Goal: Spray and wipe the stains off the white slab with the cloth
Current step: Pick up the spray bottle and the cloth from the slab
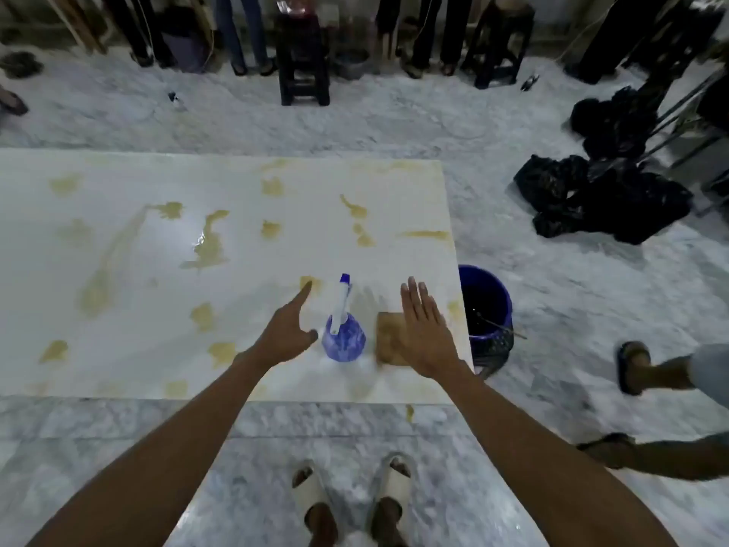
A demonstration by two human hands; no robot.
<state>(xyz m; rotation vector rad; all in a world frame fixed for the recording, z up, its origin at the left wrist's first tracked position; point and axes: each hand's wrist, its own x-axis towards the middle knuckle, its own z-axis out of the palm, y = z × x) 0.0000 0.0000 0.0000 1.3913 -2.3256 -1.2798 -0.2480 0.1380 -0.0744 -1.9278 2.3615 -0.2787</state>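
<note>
The white slab (138, 294) lies flat on the floor, marked with several yellow-brown stains (207, 246). A blue spray bottle (343, 333) with a white trigger head stands upright near the slab's front right corner. Just right of it lies a folded brown cloth (388, 341). My left hand (288, 333) hovers open just left of the bottle, fingers stretched forward, thumb close to the bottle. My right hand (424, 329) is flat and open over the cloth's right side, fingers straight; whether it touches the cloth I cannot tell.
A blue bucket (487, 305) stands on the marble floor against the slab's right edge. Black bags (603, 199) lie at the right. Another person's sandalled feet (631, 369) are near the right. Dark stools (301, 57) and standing people line the back. My own feet (355, 503) are below.
</note>
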